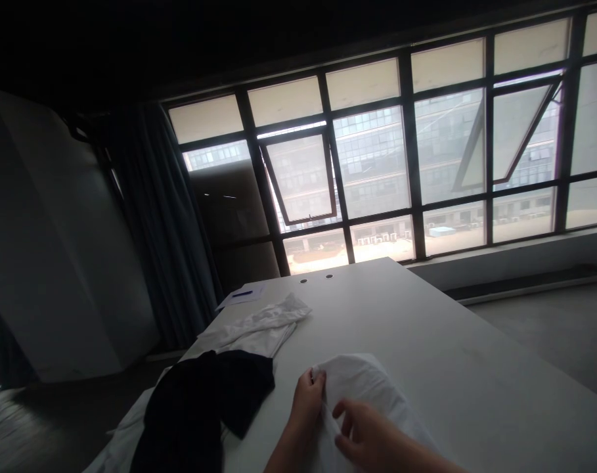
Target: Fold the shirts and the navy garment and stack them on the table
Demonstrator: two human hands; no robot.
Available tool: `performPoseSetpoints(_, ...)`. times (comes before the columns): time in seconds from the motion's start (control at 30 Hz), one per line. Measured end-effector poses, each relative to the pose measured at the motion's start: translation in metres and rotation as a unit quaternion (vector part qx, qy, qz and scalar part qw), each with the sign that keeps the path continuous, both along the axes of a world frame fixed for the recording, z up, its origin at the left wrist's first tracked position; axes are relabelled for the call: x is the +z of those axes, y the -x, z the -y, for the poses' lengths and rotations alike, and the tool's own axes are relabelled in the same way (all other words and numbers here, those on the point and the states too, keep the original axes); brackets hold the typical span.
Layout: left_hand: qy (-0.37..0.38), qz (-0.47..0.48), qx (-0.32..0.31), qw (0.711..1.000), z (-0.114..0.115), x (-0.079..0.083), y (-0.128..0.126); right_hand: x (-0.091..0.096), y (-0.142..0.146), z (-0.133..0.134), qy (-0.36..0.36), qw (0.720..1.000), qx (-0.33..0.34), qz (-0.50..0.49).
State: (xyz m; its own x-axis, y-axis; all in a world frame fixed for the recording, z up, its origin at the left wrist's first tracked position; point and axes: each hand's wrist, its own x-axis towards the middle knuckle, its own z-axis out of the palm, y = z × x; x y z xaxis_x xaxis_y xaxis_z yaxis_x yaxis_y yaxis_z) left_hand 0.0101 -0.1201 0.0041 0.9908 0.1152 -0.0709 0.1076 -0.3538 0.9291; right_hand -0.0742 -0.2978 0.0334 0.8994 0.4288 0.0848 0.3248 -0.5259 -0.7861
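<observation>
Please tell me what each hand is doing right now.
Left hand: closed, pinching the white cloth.
Right hand: open, fingers spread against the same cloth, not gripping it.

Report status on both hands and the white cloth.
Left hand pinching edge of white cloth. Right hand against same cloth. Black garment and crumpled white garment off to the left, not in the way.

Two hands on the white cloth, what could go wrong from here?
The left hand pinches only an edge of the soft white cloth, so it may slip free. The crumpled black fabric lies close by and could get caught up with it. The white fabric beneath the black reaches the edge of the white table and might slide off.
</observation>
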Motion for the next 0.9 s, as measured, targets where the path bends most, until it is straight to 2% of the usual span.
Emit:
performPoseSetpoints(0.07, -0.021, 0.019, -0.013, 0.999, 0.001, -0.003, -0.002, 0.009, -0.016, 0.023, -0.006, 0.998, -0.008, 0.064)
performPoseSetpoints(0.13, -0.049, 0.033, -0.016, 0.998, 0.001, -0.005, -0.003, 0.009, -0.038, 0.050, 0.020, 0.988, -0.057, 0.142)
performPoseSetpoints(0.2, -0.080, 0.042, -0.017, 0.996, 0.001, -0.006, -0.002, -0.001, -0.059, 0.076, 0.061, 0.980, -0.088, 0.169)
performPoseSetpoints(0.3, -0.128, 0.041, -0.021, 0.991, -0.002, -0.006, -0.001, -0.027, -0.075, 0.099, 0.123, 0.983, -0.066, 0.120)
performPoseSetpoints(0.4, -0.166, 0.023, -0.045, 0.985, -0.010, -0.005, 0.000, -0.046, -0.074, 0.102, 0.167, 0.982, -0.039, 0.075)
performPoseSetpoints(0.5, -0.196, -0.007, -0.076, 0.978, -0.022, -0.002, 0.001, -0.050, -0.069, 0.095, 0.197, 0.979, -0.017, 0.051)
performPoseSetpoints(0.63, -0.238, -0.025, -0.090, 0.967, -0.033, 0.004, 0.002, -0.044, -0.062, 0.087, 0.226, 0.973, -0.004, 0.046)
performPoseSetpoints(0.73, -0.255, -0.027, -0.094, 0.962, -0.036, 0.008, 0.001, -0.032, -0.057, 0.085, 0.241, 0.969, -0.002, 0.049)
performPoseSetpoints(0.83, -0.247, -0.047, -0.108, 0.962, -0.035, 0.008, -0.002, -0.018, -0.059, 0.087, 0.229, 0.970, -0.017, 0.075)
performPoseSetpoints(0.9, -0.246, -0.054, -0.108, 0.962, -0.033, 0.007, -0.005, -0.017, -0.065, 0.090, 0.199, 0.974, -0.055, 0.093)
